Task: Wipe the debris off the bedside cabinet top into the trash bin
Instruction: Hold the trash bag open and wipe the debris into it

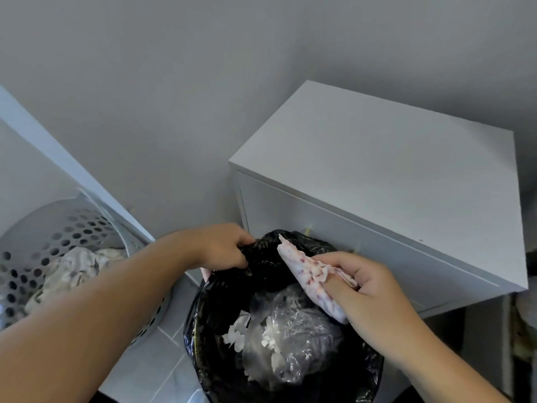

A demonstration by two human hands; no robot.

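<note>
The white bedside cabinet (383,175) stands at the right, its top bare and flat against the grey wall. In front of it, low in the view, is the trash bin (209,344) lined with a black bag and holding crumpled clear plastic and white scraps. My left hand (220,248) grips the bag's far rim at the bin's upper left. My right hand (369,289) holds a folded white cloth with pink specks (302,274) over the bin's opening, just in front of the cabinet's drawer face.
A perforated white laundry basket (58,237) with crumpled fabric inside sits at the left on the grey tiled floor (157,365). A white edge of furniture runs diagonally above it. Dark clutter shows at the far right beside the cabinet.
</note>
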